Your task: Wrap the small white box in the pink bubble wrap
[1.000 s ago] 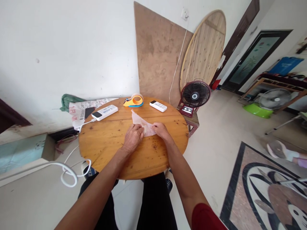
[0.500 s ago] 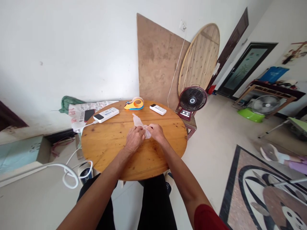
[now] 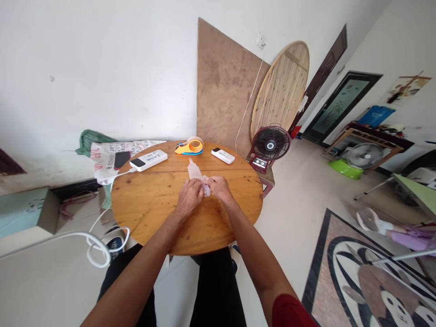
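My arms bare to elbow; red sleeve (image 3: 293, 313) on right upper arm; black trousers (image 3: 218, 290); dark shoes.

A plain white wall (image 3: 102, 68) stood behind a round wooden table (image 3: 146, 204). A tall brown plywood board (image 3: 221, 86) and a round pale wooden tabletop (image 3: 281, 86) leaned against that wall, below a white wall socket (image 3: 261, 41). A small dark red fan (image 3: 270, 144) sat on a low stool beside the table. The pale floor (image 3: 299, 200) carried a dark-bordered panda mosaic (image 3: 374, 281) at the right. Farther right stood a dark-framed glass door (image 3: 337, 106), a grey floor fan (image 3: 363, 156) and a green basin (image 3: 344, 168). A white cable (image 3: 98, 247) coiled at the left in even daylight.
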A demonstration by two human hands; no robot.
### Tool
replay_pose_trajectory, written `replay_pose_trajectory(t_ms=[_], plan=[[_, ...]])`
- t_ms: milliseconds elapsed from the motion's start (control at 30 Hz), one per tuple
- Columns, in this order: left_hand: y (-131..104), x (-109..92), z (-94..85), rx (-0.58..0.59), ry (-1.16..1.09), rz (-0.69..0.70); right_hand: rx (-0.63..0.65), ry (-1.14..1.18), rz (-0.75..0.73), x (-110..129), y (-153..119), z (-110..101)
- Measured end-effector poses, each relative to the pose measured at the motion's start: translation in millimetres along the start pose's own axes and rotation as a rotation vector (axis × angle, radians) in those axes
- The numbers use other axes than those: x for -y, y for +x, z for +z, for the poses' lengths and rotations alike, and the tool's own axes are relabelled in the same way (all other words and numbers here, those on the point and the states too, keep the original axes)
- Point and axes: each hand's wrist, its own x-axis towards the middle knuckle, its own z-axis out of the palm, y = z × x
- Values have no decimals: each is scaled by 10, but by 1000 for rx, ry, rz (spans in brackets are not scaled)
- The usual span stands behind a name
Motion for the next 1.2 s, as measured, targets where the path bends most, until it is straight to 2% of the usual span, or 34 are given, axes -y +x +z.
replay_pose_trajectory(t_ms=[233, 400, 633, 767, 1000, 1200], plan=[[-57, 32, 52, -63, -119, -90, 145, 188, -106, -74, 48, -49], [-62, 48, 74, -98, -166, -111, 289, 364, -212, -100, -24, -123], [-62, 38, 68, -76, -178, -140, 295, 520, -165, -106, -126, -112], [-67, 42, 85, -84, -197, -146, 247, 433, -155, -84, -168, -105], [-70, 53, 119, -164, -337, -203, 104, 173, -246, -66, -210, -14], [-55, 34, 78, -211, -543, -313, 156, -155, -277, 136, -230, -102]])
